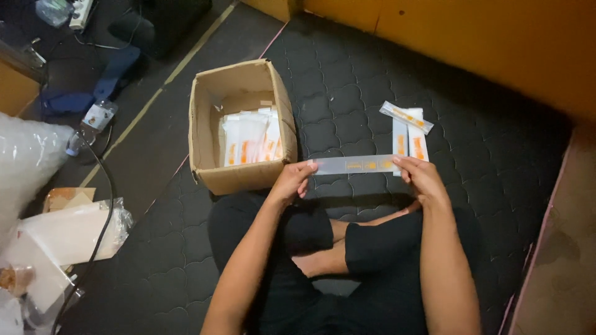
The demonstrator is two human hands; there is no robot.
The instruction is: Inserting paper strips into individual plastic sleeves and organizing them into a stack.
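You hold the long translucent strip packet [354, 165] stretched between both hands above your crossed legs, your left hand [290, 181] pinching 1 end between thumb and fingertips, your right hand [421, 177] pinching the other. Gripping only the ends likely keeps the middle bare so you can see its orange marks. Its long axis runs straight from grip to grip, level, ends pointing left and right. Just beyond your left grip sits the open cardboard box [205, 111] with similar packets standing inside; just beyond your right grip, 3 finished packets [408, 133] lie on the dark quilted mat [347, 87].
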